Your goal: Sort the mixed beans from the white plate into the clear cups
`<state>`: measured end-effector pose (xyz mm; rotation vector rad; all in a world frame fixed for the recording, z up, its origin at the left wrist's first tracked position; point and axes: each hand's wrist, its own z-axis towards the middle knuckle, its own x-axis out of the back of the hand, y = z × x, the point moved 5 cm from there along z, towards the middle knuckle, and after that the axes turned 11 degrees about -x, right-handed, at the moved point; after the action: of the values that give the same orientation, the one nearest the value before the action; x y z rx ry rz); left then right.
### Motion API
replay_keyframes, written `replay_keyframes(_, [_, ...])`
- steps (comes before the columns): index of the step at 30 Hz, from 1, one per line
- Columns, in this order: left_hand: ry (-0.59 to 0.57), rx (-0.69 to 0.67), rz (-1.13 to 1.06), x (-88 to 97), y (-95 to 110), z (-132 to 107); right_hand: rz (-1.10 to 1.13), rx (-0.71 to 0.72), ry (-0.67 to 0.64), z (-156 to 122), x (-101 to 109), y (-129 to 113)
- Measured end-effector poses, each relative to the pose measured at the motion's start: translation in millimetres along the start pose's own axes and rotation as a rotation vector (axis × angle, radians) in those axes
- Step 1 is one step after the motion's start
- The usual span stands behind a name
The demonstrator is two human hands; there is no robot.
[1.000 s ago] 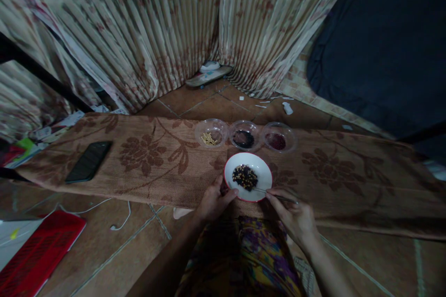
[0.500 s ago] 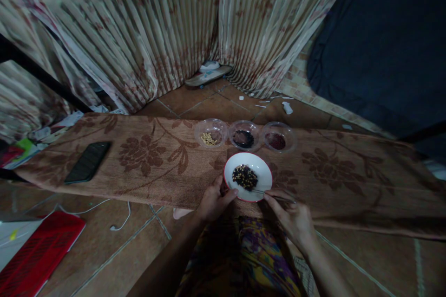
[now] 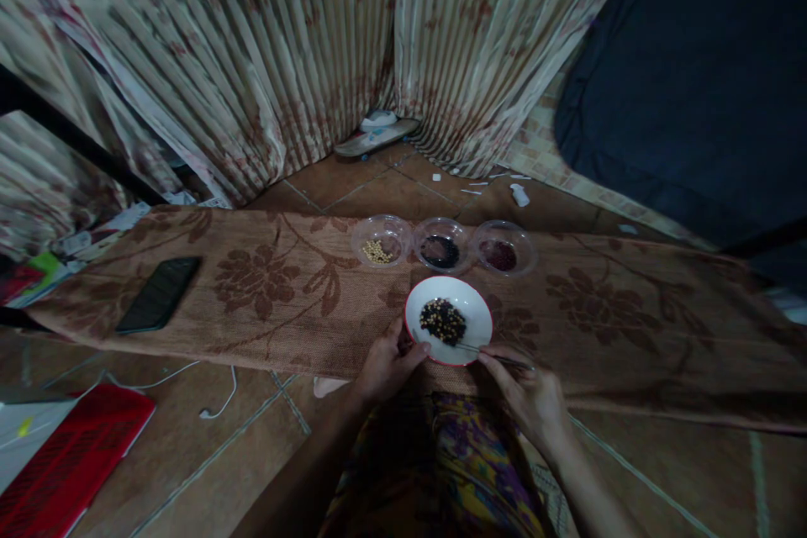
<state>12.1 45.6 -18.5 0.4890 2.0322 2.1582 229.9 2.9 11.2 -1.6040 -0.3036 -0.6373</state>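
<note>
A white bowl with a red rim (image 3: 470, 303) sits near the front of the cloth-covered bench, holding a heap of mixed dark and pale beans (image 3: 442, 321). My left hand (image 3: 392, 361) grips the bowl's left edge, its thumb over the rim. In my right hand (image 3: 526, 391) is a thin metal utensil (image 3: 470, 348); its tip reaches the beans, and its end is too small to tell its kind. Behind the bowl stand three clear plastic cups in a row: one with yellowish beans (image 3: 377, 250), one with black beans (image 3: 440, 250), one with dark red beans (image 3: 498, 255).
A dark phone (image 3: 159, 294) lies on the left of the patterned cloth (image 3: 303, 303). Down on the tiled floor are a red basket-like object (image 3: 81, 445) and a white cable (image 3: 218, 412). Striped curtains (image 3: 303, 42) hang behind, with a skateboard (image 3: 377, 139) at their foot.
Almost nothing differs. Both hands keep their places at the bowl, and the utensil in my right hand has shifted very slightly.
</note>
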Motion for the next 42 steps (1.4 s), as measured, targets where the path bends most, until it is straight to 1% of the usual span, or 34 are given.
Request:
replay_keyframes(6, [0.003, 0.002, 0.001, 1.4, 2, 0, 0.017, -0.022, 0.029, 0, 2, 2])
replay_keyframes(12, [-0.001, 0.016, -0.045, -0.6, -1, 1, 0.025, -0.02, 0.068, 3, 12, -7])
replay_keyframes(18, [0.015, 0.006, -0.122, -1.9, 1, 1, 0.106, -0.043, 0.115, 15, 18, -11])
replay_keyframes(25, [0.027, 0.035, -0.105, -0.4, 4, 1, 0.193, -0.028, 0.162, 34, 17, -23])
replay_keyframes(29, [0.029, 0.017, -0.098, -0.2, 5, 1, 0.234, -0.03, 0.196, 45, 16, -32])
replay_keyframes(33, [0.018, -0.019, -0.136, -2.2, -1, 1, 0.262, 0.018, 0.243, 60, 18, -49])
replay_keyframes(38, [0.032, -0.02, -0.068, -0.3, -4, 0, 0.276, 0.107, 0.26, 91, 12, -71])
replay_keyframes(42, [0.031, -0.042, -0.041, 2.2, 1, 0, 0.236, 0.118, 0.25, 116, 1, -74])
